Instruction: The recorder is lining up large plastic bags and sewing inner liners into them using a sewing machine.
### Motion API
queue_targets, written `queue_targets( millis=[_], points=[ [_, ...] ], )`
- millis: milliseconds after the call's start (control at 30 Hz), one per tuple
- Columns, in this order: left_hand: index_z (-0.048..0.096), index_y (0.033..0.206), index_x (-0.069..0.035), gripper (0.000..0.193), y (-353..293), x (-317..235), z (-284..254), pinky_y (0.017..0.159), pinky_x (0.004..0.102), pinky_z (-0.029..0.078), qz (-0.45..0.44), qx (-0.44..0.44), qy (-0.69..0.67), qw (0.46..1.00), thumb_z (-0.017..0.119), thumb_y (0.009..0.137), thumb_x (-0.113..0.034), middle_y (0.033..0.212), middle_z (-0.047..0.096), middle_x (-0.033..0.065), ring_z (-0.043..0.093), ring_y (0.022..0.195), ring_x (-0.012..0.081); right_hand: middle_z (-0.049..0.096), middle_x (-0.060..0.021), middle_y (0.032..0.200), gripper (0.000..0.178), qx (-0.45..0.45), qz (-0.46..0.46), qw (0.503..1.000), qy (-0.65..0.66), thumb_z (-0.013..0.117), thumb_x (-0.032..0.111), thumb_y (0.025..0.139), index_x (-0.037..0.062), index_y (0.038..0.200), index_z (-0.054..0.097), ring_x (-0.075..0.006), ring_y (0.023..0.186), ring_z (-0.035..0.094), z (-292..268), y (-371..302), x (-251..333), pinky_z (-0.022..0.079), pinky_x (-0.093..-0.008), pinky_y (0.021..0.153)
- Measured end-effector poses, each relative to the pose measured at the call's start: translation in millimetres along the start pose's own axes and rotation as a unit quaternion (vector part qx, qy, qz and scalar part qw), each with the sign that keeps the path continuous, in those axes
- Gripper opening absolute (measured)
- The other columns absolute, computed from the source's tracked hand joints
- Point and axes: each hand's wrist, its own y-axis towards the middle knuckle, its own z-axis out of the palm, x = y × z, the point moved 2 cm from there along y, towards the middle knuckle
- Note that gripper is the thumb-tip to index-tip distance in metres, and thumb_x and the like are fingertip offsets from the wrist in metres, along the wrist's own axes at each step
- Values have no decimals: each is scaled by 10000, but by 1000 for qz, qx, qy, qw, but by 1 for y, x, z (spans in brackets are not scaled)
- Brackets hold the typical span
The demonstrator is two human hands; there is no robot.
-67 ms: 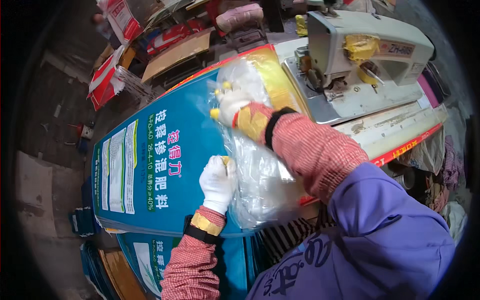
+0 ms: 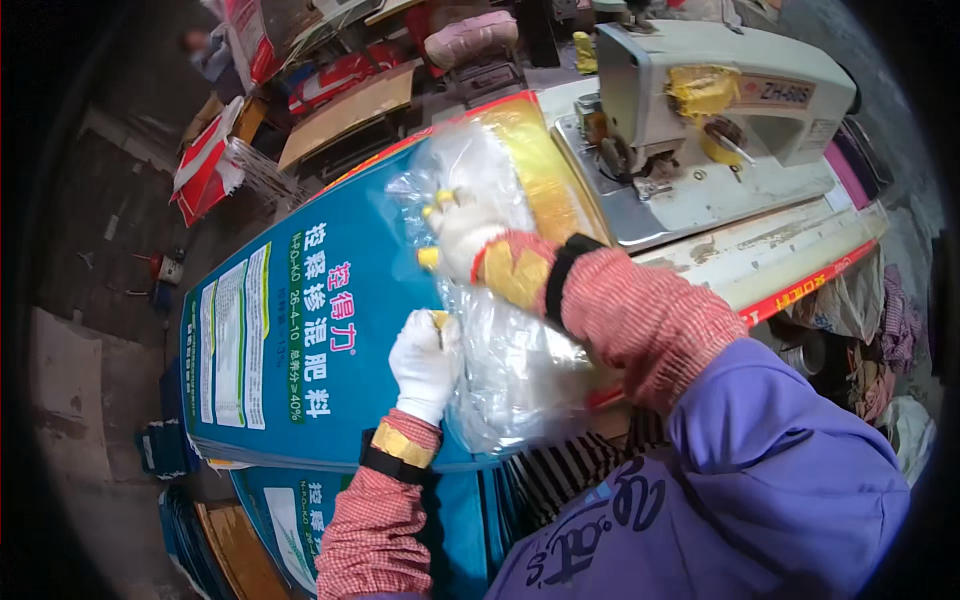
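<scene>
A sheet of crinkled clear plastic film (image 2: 520, 370) lies across a stack of flat teal printed sacks (image 2: 380, 210). My left hand (image 2: 424, 368), in a white glove, is closed in a pinch at the film's left edge. Farther off, my right hand (image 2: 468, 235) rests on the film with its fingers apart; its whitish glove has yellow-wrapped fingertips. Both forearms wear red checked sleeve covers with dark bands at the wrists. Part of the film lies hidden under my right hand and forearm.
A white sewing machine (image 2: 740, 95) stands at the far right on its worn table (image 2: 800, 235). More teal sacks (image 2: 265, 500) are stacked below at the near left. Beyond are a brown board (image 2: 350, 110), a padded stool (image 2: 472, 40) and red-and-white sacks (image 2: 205, 160).
My right hand has slid a little nearer along the film, toward my left hand. My left hand keeps its pinch at the edge; the view has shifted slightly.
</scene>
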Motion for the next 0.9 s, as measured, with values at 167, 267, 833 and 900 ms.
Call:
queue_targets(
  millis=[167,267,833,900],
  points=[
    [544,819,-47,212,4,-5,-6,682,409,455,-33,21,-46,998,560,831,-257,810,587,152,573,784,348,507,-142,1211,492,-8,-81,995,58,584,405,772,68,1131,568,-299,1151,445,-9,-91,-1,417,-382,931],
    [543,806,-22,226,4,3,-15,638,362,472,-34,6,-55,998,583,826,-244,786,616,129,606,710,281,560,-122,1139,395,21,-151,987,59,589,361,762,96,1054,613,-274,1084,509,-25,-139,9,455,-383,874],
    [546,855,-34,106,28,33,-162,580,188,411,-95,-154,-510,841,528,900,-129,747,542,4,484,618,70,634,-236,958,317,-40,30,996,79,543,214,770,6,980,659,-348,934,621,38,-23,-76,478,-397,821],
    [506,850,-24,136,18,49,-184,580,190,405,-60,-169,-457,871,516,918,-141,778,537,29,465,627,73,634,-236,953,298,-5,-14,1000,-16,540,200,777,15,977,660,-339,933,624,50,-11,-81,481,-396,817]
  ],
)
